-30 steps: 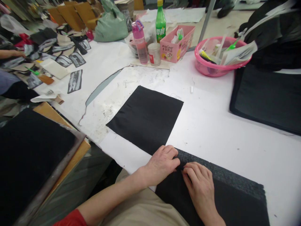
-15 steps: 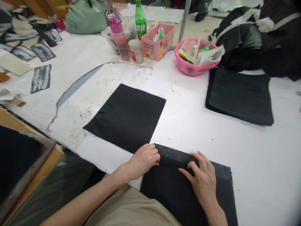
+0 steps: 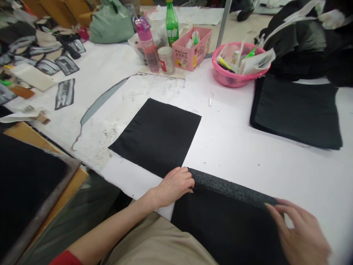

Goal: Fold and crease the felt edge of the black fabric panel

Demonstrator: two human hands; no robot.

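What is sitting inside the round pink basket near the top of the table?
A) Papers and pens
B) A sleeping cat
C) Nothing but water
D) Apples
A: the pink basket holds white folded papers and pen-like sticks, one of them green, poking up over its rim.

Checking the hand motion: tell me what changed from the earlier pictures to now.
The right hand slid rightward along the folded edge of the dark fabric stack, from beside the left hand to its far right corner. The left hand stayed pressed on the left corner. The flat black fabric piece kept its place.
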